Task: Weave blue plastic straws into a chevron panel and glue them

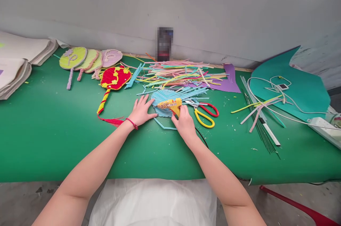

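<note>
My right hand (pixel 184 123) is wrapped round the grip of a yellow glue gun (pixel 172 104), whose nozzle points left over a light-blue fan panel (pixel 161 96) made of pipe cleaners. At the left edge of that panel, my left hand (pixel 141 111) lies flat with its fingers spread. A bent blue pipe cleaner (pixel 165 127) sticks out below the panel. Just right of the glue gun lie scissors (pixel 205 115) with one red and one yellow handle. A red fan (pixel 116 78) with a yellow-striped handle and red tassel rests left of my left hand.
Several finished fans (pixel 73 58) lie at the back left, near a stack of large paper (pixel 16 68). Loose pipe cleaners (pixel 181 71) are heaped behind the panel. At right are thin wires (pixel 262 130), a teal sheet (pixel 301 84), a white cable and a power strip (pixel 323 123).
</note>
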Tool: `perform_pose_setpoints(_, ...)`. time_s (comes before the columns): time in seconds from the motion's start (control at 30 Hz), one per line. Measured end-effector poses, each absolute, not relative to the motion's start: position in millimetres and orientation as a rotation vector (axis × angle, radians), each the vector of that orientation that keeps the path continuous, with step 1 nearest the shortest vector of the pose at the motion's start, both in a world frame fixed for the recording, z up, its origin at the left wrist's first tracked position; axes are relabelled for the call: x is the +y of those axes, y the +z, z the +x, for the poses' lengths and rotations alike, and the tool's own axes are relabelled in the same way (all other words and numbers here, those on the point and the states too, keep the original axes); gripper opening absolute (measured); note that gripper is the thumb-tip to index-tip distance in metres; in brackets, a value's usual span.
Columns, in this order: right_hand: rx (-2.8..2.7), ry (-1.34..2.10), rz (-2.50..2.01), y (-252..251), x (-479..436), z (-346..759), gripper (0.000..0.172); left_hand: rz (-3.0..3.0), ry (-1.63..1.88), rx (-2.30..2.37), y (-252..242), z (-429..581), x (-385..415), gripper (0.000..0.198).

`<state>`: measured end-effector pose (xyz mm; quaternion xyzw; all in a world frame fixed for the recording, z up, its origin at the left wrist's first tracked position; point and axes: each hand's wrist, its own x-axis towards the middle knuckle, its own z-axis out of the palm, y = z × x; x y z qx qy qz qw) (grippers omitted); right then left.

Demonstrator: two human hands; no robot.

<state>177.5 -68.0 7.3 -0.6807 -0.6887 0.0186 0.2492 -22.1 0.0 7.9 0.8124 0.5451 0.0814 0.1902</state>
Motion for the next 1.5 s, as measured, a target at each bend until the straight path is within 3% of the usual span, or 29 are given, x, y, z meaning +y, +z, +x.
perform_pose_setpoints(1.5, -1.918, 0.173, -1.882, 27.6, -84.5, 218.5, 0.018, 2.268, 0.213, 1.505, 13.1, -22.7, -1.5, 0.074)
